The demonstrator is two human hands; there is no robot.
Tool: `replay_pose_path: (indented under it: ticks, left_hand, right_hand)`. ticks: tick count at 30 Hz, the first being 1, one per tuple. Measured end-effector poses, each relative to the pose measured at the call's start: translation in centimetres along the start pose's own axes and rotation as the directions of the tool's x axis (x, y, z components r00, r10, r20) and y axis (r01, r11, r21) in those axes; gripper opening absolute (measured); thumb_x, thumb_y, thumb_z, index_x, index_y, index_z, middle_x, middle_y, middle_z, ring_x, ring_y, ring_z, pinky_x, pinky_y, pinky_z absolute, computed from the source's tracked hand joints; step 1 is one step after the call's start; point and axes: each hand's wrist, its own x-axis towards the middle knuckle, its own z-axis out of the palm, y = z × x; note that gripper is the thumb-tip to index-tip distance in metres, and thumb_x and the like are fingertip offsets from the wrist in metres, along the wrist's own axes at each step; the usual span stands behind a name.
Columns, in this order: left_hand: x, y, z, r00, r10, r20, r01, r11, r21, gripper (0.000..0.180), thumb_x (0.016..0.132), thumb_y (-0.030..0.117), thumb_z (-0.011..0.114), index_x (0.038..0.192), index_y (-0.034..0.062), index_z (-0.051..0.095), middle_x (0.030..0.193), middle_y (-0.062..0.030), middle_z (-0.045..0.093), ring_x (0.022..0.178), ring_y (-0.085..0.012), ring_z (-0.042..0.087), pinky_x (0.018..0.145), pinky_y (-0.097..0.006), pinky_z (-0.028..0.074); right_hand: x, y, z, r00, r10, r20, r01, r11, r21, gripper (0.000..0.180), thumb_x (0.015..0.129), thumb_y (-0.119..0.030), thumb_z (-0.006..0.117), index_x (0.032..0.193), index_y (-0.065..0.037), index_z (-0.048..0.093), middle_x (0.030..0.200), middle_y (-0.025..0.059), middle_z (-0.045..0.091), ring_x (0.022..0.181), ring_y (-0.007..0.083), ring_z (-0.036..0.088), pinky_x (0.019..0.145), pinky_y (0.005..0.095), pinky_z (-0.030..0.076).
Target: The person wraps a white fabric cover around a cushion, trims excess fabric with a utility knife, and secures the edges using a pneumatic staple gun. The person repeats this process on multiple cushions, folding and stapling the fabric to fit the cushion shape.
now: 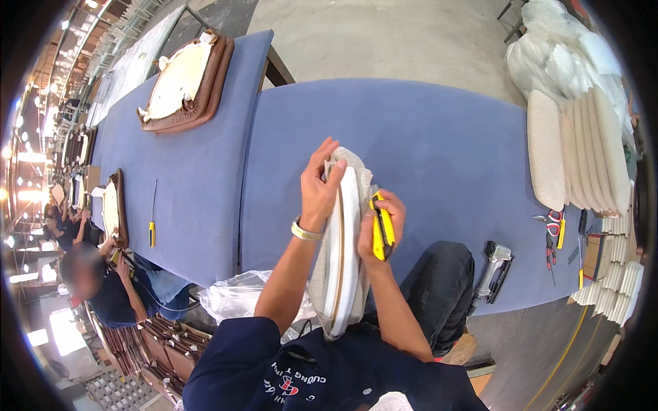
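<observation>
A beige fabric cushion (318, 274) stands on edge against my body, a brown zipper line and a white strip running along its narrow side. My left hand (317, 195) holds its upper end, thumb on the near face and fingers stretched along the far left side. In my right hand (371, 241) is a yellow and black utility knife (382, 226), gripped upright beside the cushion's right edge. That hand's fingers wrap round the knife's handle, close to the fabric. Whether its blade is out, I cannot tell.
The blue padded table (439, 157) bears a stack of beige cushions (586, 151), a staple gun (492, 272), red-handled scissors (552, 222) and a yellow-handled screwdriver (151, 233). Brown seat pads (212, 85) lie far left. A co-worker (113, 288) works at the left; plastic wrap (236, 296) hangs near the front.
</observation>
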Motion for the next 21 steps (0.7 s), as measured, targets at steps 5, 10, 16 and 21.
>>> replay_pose_path:
  ticks: [5,10,16,21]
  left_hand:
    - [-1.8,-0.5,1.9,0.989,0.042,-0.144,-0.021,0.989,0.144,0.021,0.095,-0.001,0.068,0.116,-0.0046,0.066,0.138,-0.0211,0.062,0.125,-0.0247,0.063,0.105,-0.035,0.051]
    - [-1.0,-0.5,2.4,0.972,-0.132,-0.193,0.133,0.991,-0.005,0.011,0.097,0.002,0.067,0.105,-0.0048,0.065,0.130,-0.0204,0.067,0.113,-0.0207,0.067,0.099,-0.033,0.054]
    - [-1.6,-0.7,3.5,0.957,-0.168,-0.237,0.147,0.984,-0.102,0.009,0.097,0.004,0.069,0.101,-0.0032,0.065,0.125,-0.0176,0.070,0.106,-0.0163,0.067,0.092,-0.030,0.055]
    - [-1.9,-1.0,4.5,0.949,-0.210,-0.237,0.164,0.966,-0.199,0.008,0.098,0.005,0.069,0.101,-0.0011,0.066,0.124,-0.0155,0.071,0.103,-0.0156,0.068,0.089,-0.030,0.055]
  right_hand:
    - [4.3,-0.7,-1.6,0.996,-0.039,0.080,0.033,0.997,0.074,0.027,0.100,-0.005,0.058,0.127,0.000,0.058,0.144,0.0231,0.052,0.117,0.0253,0.063,0.090,0.0329,0.058]
    - [7.5,-1.9,0.1,0.989,0.046,0.142,-0.071,0.983,0.172,0.022,0.095,-0.007,0.069,0.115,0.000,0.066,0.132,0.0239,0.064,0.116,0.0277,0.066,0.098,0.0374,0.055]
    - [7.1,-0.6,0.8,0.974,0.063,0.217,-0.086,0.991,0.102,0.021,0.098,-0.002,0.066,0.118,0.004,0.063,0.137,0.0259,0.060,0.098,0.0215,0.072,0.087,0.0324,0.063]
    - [6.5,-0.2,0.5,0.970,0.064,0.233,-0.073,0.997,0.033,0.018,0.097,0.000,0.066,0.115,0.004,0.066,0.134,0.0236,0.063,0.097,0.0195,0.072,0.084,0.0304,0.062]
